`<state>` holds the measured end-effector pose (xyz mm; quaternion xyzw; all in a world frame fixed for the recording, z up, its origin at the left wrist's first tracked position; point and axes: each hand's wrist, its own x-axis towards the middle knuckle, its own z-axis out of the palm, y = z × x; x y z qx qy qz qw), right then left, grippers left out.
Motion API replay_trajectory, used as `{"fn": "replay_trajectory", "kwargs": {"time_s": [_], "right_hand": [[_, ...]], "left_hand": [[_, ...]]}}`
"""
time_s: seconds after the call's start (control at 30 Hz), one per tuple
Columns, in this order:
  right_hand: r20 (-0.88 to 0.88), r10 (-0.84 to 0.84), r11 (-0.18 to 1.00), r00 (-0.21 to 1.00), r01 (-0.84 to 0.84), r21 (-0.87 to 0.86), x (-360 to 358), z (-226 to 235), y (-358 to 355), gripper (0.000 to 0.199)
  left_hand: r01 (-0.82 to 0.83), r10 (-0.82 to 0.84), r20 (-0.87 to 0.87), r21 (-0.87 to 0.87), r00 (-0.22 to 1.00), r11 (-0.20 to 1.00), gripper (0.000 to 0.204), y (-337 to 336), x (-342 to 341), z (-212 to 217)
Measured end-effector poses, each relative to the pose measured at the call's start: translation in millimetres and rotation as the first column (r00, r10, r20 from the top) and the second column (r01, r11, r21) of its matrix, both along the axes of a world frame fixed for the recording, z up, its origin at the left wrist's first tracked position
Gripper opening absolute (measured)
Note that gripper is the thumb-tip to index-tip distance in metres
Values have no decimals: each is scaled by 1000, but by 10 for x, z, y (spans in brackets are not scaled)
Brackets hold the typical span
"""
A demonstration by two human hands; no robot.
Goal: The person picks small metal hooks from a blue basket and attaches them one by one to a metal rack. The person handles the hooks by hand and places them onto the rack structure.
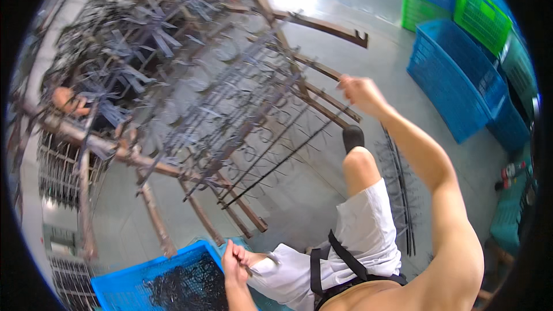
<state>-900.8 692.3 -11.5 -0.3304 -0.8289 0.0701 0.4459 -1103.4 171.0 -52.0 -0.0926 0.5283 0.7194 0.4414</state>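
Black rod (287, 157) extends leftward from the right hand (362, 95).

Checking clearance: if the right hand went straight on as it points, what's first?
Probably the brown rack arm, just up and left of the right hand. Depth is unclear, so I can't tell whether they already touch.

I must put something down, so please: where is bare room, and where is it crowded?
Most open: grey floor between the brown rack, at its hooked top bar, and the open blue crate. A smaller patch lies between rack's lower bars and white shorts. Crowded: the rack, full of grey strips, and lower-left crate, holding black pieces.
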Motion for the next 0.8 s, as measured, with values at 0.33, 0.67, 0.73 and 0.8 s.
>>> {"fn": "replay_trajectory", "kwargs": {"time_s": [0.33, 0.67, 0.73, 0.8], "right_hand": [[407, 25, 306, 913, 381, -873, -1471, -1951, 393, 54], [637, 251, 463, 729, 488, -740, -1329, -2626, 500, 41], [595, 287, 565, 751, 368, -738, -1309, -2699, 538, 35], [604, 328, 618, 727, 318, -719, -1277, -2723, 572, 27]], "left_hand": [[-281, 238, 222, 191, 946, 941, 25, 655, -1196, -1704], [-198, 129, -159, -572, 979, 796, 42, 1019, -1365, -1964], [-151, 63, -166, -592, 984, 792, 44, 1001, -1422, -1980], [-109, -21, -183, -672, 983, 733, 41, 987, -1474, -1989]]}}
